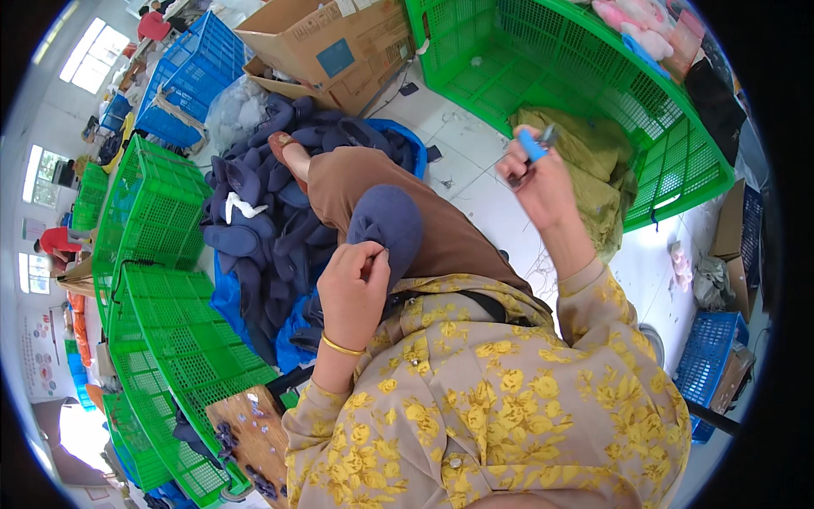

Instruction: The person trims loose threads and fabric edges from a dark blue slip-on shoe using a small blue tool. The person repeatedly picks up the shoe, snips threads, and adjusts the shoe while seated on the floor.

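My left hand (354,284), with a gold bangle at the wrist, pinches the edge of a navy cloth slipper (392,222) over my lap. The slipper's rounded end points up and away. Raised to the right, my right hand (543,182) is closed around a small blue-handled tool (533,146). Its dark tip is smeared by motion, so I cannot tell its exact kind. The two hands are well apart. Ahead and to the left lies a heap of similar navy slippers (242,242) on a blue sheet (227,293), with a white scrap (243,206) on top.
Green plastic crates (161,212) line the left side. A large green crate (585,59) stands far right, beside an olive cloth (585,170) on the floor. Cardboard boxes (331,47) stand behind the heap. A wooden board (250,428) sits near my left elbow; a blue crate (710,356) is right.
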A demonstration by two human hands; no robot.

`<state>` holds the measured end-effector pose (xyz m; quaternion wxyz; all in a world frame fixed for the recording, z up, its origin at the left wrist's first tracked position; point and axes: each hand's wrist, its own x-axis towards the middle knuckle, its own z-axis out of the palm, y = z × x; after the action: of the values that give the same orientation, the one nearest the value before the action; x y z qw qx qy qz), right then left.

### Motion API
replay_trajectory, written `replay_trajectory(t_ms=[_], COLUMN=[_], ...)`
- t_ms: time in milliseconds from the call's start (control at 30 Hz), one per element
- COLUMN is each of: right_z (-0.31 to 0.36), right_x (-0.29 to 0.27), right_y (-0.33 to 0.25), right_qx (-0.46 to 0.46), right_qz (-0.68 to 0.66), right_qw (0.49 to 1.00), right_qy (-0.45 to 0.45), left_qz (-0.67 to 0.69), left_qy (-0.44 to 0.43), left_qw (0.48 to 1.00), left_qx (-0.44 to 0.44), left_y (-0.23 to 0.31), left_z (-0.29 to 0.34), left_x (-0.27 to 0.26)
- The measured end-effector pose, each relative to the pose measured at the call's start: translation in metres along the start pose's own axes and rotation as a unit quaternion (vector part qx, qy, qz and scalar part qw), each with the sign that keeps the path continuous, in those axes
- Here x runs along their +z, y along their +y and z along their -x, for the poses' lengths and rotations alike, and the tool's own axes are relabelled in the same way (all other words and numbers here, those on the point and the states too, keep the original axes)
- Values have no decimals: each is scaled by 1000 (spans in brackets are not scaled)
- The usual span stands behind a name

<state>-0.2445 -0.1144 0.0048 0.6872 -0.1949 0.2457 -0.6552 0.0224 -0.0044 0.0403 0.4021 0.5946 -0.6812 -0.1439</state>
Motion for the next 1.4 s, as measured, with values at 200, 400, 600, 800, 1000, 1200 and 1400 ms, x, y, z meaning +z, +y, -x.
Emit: replay_trajectory(t_ms=[200,400,600,800,1000,1200,1400], right_z=[-3,6,13,26,42,50,76], right_x=[-36,-34,-21,8,23,35,65], right_y=[-23,-33,-45,-75,-146,-124,18], right_qx=[-67,-80,-91,-108,-194,-143,-16], right_qz=[-6,5,10,86,18,196,715], right_qw=[998,997,995,987,962,961,655], right_qy=[-3,-12,-30,-77,-189,-137,-244], left_qz=[90,262,34,-59,-95,16,146], left_qy=[-22,-76,-43,-6,-2,-16,-98], left_qw=[992,922,998,993,983,998,977], left_qx=[-83,-274,5,98,156,67,-121], left_y=[-13,-12,-14,-6,-13,-22,-31], left_z=[0,-5,-8,-12,-12,-11,-8], left_x=[2,-5,2,10,13,11,8])
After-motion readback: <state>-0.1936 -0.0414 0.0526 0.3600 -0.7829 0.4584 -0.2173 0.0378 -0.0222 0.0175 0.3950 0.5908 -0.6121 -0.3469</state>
